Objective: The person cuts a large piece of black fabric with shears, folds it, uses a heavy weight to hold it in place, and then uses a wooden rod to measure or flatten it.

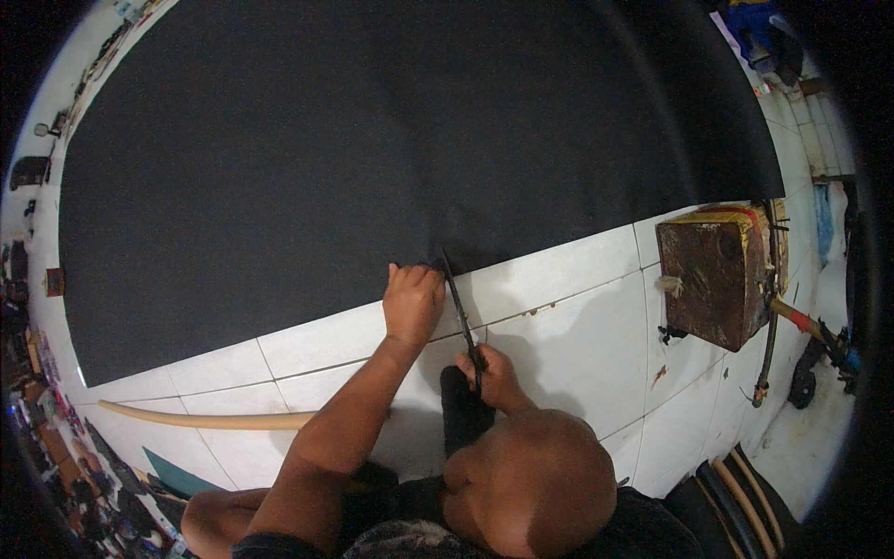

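A large black sheet (354, 140) lies spread over the tiled floor. At its near edge, my left hand (414, 298) is closed with the fingers curled on the sheet's border. Just to the right, my right hand (495, 377) is wrapped round the handles of dark scissors (459, 303). Their long blades point away from me, with the tips over the sheet's edge beside my left hand. How far the blades are parted is hard to make out.
A worn brown block (712, 279) stands at the right, with a hammer (796, 319) beside it. A tan strip (205, 419) lies at the lower left, near a green piece (177, 473). Several strips (740, 503) rest at the lower right. Clutter lines the left side.
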Motion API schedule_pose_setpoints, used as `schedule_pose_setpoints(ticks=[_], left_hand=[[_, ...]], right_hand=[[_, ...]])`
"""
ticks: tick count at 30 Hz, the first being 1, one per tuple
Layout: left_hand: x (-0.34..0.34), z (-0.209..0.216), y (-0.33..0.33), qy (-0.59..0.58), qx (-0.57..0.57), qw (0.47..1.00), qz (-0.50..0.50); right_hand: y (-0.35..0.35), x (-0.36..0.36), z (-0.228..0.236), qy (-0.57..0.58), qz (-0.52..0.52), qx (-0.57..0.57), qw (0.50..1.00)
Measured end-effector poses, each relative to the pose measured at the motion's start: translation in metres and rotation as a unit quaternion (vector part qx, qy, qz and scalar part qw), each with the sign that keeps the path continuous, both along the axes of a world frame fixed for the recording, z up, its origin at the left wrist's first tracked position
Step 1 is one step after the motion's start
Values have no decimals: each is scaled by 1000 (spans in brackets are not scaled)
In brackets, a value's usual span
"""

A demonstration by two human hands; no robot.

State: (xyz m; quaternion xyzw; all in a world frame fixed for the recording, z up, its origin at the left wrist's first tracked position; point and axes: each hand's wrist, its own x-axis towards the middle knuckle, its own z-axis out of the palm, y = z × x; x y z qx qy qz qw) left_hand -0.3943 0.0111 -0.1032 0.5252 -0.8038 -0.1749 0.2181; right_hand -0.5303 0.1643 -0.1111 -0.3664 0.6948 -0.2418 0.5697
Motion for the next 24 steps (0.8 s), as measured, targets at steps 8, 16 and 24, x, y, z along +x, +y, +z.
schedule_pose_setpoints(ticks=[8,16,24], left_hand=[[7,-3,0,23,54,998,-11],[17,-3,2,-55,47,994,-83],[22,5,23,-194,70,971,-123]], right_hand=[[-54,-1,-9,16,15,-77,997],[-50,0,-20,65,27,-109,992],[-128,5,15,10,5,-92,996]])
